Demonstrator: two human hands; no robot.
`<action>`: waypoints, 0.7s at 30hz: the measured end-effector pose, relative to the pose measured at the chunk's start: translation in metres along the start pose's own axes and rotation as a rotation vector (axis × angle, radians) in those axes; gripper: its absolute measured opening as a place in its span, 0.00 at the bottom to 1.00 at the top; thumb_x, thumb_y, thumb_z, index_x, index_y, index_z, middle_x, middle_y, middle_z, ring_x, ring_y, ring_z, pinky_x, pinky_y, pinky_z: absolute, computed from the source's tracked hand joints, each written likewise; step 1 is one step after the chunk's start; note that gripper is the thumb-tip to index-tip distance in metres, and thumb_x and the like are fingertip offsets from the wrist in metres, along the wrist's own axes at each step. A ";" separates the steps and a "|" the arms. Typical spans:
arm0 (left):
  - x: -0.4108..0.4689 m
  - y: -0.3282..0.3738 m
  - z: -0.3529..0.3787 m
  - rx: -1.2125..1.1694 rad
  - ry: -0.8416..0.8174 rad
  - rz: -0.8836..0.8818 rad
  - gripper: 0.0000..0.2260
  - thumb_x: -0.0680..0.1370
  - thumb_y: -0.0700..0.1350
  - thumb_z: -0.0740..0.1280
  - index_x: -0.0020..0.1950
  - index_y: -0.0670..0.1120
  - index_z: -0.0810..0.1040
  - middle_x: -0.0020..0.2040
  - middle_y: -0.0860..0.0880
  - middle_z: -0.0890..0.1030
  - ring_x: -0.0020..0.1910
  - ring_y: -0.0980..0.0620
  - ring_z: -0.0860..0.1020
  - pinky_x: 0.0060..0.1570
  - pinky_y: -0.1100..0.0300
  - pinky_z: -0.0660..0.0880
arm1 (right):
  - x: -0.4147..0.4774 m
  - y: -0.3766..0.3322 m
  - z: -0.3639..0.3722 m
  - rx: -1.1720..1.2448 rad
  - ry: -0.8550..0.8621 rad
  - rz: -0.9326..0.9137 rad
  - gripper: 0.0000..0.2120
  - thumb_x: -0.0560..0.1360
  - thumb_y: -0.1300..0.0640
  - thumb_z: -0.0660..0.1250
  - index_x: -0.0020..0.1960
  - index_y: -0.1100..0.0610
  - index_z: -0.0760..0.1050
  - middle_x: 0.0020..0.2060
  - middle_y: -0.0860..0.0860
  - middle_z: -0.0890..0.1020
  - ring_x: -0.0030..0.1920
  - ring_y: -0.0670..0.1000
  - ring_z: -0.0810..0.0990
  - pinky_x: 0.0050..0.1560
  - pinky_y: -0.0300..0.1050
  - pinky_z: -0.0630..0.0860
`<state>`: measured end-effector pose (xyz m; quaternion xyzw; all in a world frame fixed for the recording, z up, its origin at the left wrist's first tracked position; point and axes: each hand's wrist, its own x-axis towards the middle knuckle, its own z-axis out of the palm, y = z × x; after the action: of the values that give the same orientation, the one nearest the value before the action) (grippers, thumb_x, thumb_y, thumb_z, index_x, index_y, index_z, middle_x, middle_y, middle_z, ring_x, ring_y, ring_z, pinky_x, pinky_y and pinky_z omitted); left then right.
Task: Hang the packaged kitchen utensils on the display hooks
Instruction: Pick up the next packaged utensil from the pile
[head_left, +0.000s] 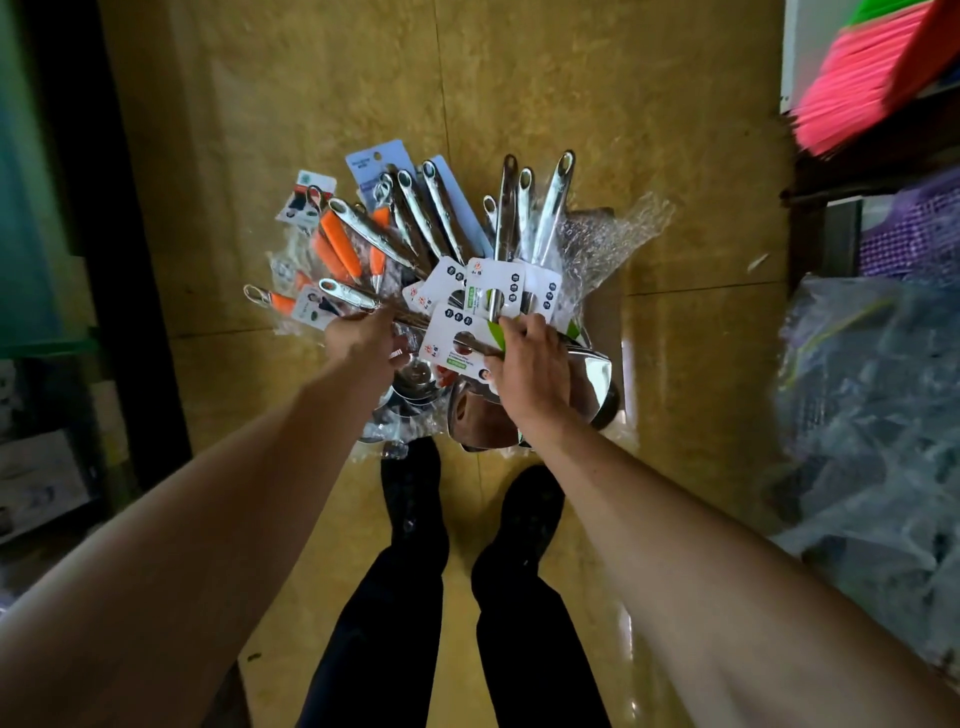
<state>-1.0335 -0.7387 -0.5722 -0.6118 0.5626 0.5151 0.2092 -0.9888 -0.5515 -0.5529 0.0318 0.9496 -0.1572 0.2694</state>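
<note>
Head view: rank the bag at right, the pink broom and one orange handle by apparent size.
1. Bag.
2. Pink broom; both are cropped by the frame, so true sizes are unsure.
3. Orange handle, clearly smallest.

- A heap of packaged utensils lies on the tan floor, steel handles fanned out and the orange-handled ones to the left.
- The left hand grips a bunch of the steel handles.
- The right hand pinches a white card above shiny ladle bowls.
- Crinkled plastic wrap lies beside the heap.
- Pink broom bristles hang at the upper right.
</note>
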 end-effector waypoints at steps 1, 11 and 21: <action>-0.001 -0.001 -0.002 -0.008 -0.013 -0.005 0.10 0.77 0.45 0.73 0.51 0.40 0.80 0.45 0.43 0.84 0.41 0.46 0.85 0.35 0.52 0.82 | 0.000 0.001 -0.001 -0.023 0.005 -0.011 0.28 0.75 0.48 0.70 0.72 0.54 0.68 0.63 0.53 0.72 0.62 0.55 0.71 0.65 0.51 0.68; -0.062 0.014 -0.020 0.397 0.178 0.600 0.09 0.81 0.49 0.65 0.56 0.46 0.77 0.54 0.47 0.81 0.52 0.48 0.80 0.57 0.54 0.77 | -0.006 -0.006 -0.018 -0.041 0.045 -0.064 0.27 0.78 0.44 0.65 0.73 0.55 0.66 0.68 0.57 0.69 0.69 0.58 0.67 0.69 0.55 0.65; -0.197 0.097 0.013 1.299 -0.029 1.509 0.36 0.79 0.68 0.48 0.81 0.47 0.57 0.80 0.39 0.56 0.78 0.37 0.55 0.76 0.37 0.51 | -0.021 -0.003 -0.171 -0.041 0.258 0.016 0.32 0.81 0.37 0.47 0.79 0.55 0.57 0.78 0.60 0.55 0.77 0.62 0.55 0.76 0.61 0.54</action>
<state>-1.0942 -0.6622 -0.3751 0.1456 0.9745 0.1128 0.1279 -1.0572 -0.4998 -0.4037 0.0536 0.9791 -0.1301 0.1469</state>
